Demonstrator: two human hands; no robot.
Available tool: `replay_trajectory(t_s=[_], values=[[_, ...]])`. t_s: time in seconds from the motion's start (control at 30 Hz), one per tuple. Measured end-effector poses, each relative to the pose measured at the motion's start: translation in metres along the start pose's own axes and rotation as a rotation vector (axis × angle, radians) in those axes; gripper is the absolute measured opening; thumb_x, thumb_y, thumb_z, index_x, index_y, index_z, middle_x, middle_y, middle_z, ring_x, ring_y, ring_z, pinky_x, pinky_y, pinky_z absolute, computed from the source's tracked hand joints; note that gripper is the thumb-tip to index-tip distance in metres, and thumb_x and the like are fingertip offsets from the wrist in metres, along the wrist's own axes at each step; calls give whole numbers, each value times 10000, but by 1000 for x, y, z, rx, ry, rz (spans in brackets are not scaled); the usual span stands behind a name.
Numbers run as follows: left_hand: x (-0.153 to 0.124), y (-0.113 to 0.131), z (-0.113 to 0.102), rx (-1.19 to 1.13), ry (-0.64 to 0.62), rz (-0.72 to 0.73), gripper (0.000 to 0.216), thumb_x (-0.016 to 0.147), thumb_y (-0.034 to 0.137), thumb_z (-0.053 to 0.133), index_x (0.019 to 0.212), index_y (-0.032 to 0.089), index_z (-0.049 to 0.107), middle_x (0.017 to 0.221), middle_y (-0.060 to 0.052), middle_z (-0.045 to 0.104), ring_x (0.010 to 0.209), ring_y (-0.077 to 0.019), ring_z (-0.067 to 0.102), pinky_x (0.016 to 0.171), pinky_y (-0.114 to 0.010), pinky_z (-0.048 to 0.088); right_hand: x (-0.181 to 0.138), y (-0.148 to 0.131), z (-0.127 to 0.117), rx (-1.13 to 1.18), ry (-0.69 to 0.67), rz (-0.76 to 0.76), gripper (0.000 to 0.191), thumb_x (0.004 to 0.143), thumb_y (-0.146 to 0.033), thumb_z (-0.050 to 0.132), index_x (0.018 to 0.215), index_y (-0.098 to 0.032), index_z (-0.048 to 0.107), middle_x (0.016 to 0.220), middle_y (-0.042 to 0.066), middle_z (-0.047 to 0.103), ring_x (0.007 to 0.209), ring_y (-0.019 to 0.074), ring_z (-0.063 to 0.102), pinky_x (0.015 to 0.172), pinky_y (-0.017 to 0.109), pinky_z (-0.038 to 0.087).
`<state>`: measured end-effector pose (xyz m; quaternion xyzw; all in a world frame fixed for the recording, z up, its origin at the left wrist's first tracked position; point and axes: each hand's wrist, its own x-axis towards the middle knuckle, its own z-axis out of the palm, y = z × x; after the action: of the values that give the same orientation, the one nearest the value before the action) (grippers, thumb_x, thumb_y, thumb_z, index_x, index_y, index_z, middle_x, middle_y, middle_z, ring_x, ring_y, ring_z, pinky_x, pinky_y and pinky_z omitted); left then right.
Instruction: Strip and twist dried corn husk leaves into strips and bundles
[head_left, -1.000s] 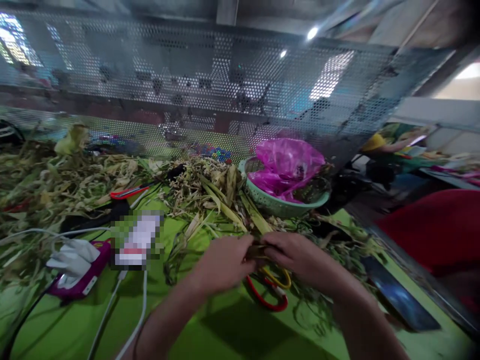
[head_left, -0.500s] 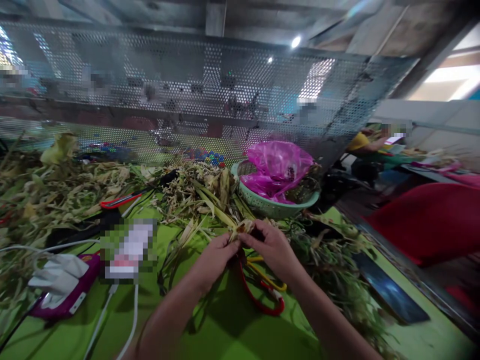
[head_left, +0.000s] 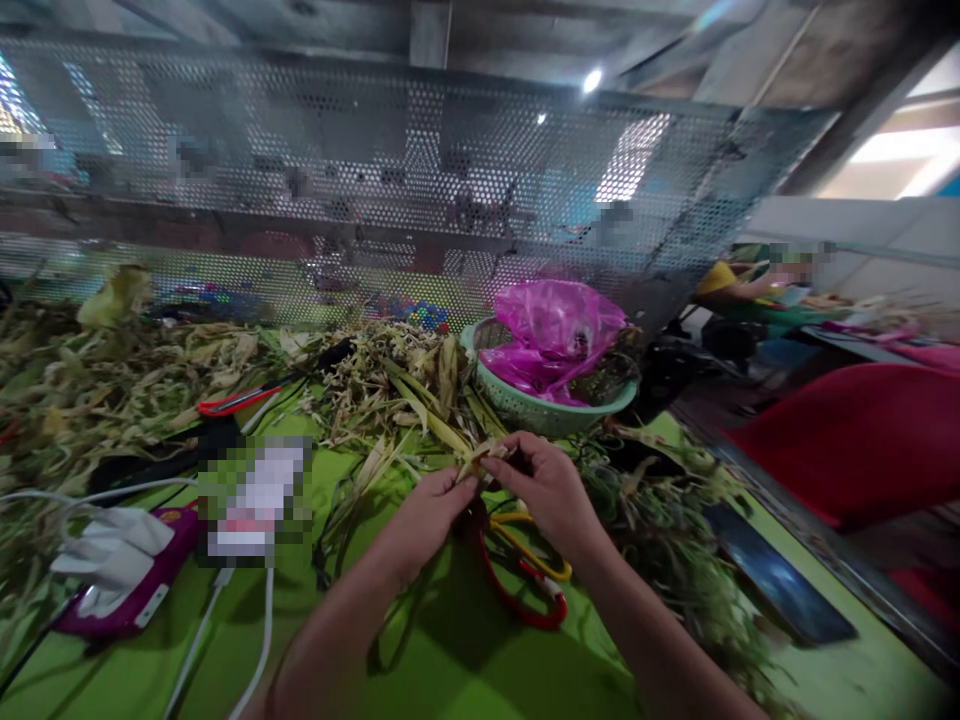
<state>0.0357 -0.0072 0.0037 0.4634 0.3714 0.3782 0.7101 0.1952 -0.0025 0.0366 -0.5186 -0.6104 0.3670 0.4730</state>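
Above the middle of the green table, my left hand pinches the near-left side of a pale, withered plant piece, between thumb and fingers. My right hand grips the other side of it, its thumb laid across the top. Fingers cover much of the piece, so its full shape is hidden. Just below my hands, red and yellow loops, like tool handles, lie on the table. Long dry leaves spread out behind the fingertips.
A pale green basket holding a magenta plastic bag stands behind my hands. Withered plants heap up at left, near a red cutter, a purple power strip and cables. Green stems and a dark phone lie right.
My right fingers have shifted slightly over the plant piece, and its brownish inner part shows less now. Both hands keep their grip in nearly the same place.
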Motion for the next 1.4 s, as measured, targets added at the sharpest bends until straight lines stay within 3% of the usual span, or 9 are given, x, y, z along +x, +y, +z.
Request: replay_trajectory(t_s=[0.27, 0.57, 0.77, 0.97, 1.13, 1.27, 1.4], values=[[1, 4, 0, 249, 12, 106, 437, 839, 593, 530, 751, 166, 520, 581, 47, 426, 524, -91, 346, 509, -237, 250, -3, 0, 5, 93, -66, 33, 259, 737, -399, 739, 807, -186, 608, 708, -10, 630, 659, 147, 547, 635, 260, 436], [0, 1, -4, 366, -48, 148, 431, 877, 591, 466, 730, 186, 448, 607, 49, 398, 549, -96, 341, 516, -237, 262, -2, 4, 5, 119, 58, 69, 290, 739, -435, 735, 790, -187, 594, 602, -48, 519, 535, 106, 431, 508, 228, 352], [1, 5, -3, 258, 16, 64, 395, 868, 568, 479, 798, 180, 512, 567, 57, 409, 482, -89, 326, 466, -236, 233, -1, 2, 7, 305, 33, 103, 373, 693, -445, 790, 881, -188, 597, 742, -15, 591, 599, 115, 501, 531, 229, 415], [-2, 6, -3, 186, 18, 73, 380, 861, 541, 512, 753, 176, 521, 570, 32, 498, 500, -104, 428, 493, -235, 320, -2, 3, 7, 280, 32, 75, 298, 734, -430, 767, 753, -181, 604, 660, -38, 544, 546, 96, 466, 525, 231, 386], [-1, 4, -2, 149, 2, 86, 404, 841, 567, 538, 744, 175, 513, 582, 30, 486, 504, -102, 418, 489, -235, 314, -2, 5, 8, 239, 21, 86, 299, 740, -409, 765, 703, -182, 573, 602, -40, 538, 558, 104, 445, 536, 235, 356], [1, 3, -2, 157, 10, 84, 387, 847, 555, 539, 802, 171, 549, 601, 43, 454, 518, -91, 347, 497, -230, 272, -3, 1, 9, 285, 10, 111, 328, 692, -397, 798, 857, -186, 608, 688, -24, 601, 593, 116, 495, 561, 242, 385], [-1, 7, -1, 272, 12, 160, 342, 885, 474, 506, 890, 154, 627, 748, -9, 571, 679, -136, 455, 644, -258, 383, -4, -4, 10, 278, -17, 131, 359, 681, -370, 797, 946, -189, 636, 741, -23, 602, 621, 114, 498, 583, 237, 412]])
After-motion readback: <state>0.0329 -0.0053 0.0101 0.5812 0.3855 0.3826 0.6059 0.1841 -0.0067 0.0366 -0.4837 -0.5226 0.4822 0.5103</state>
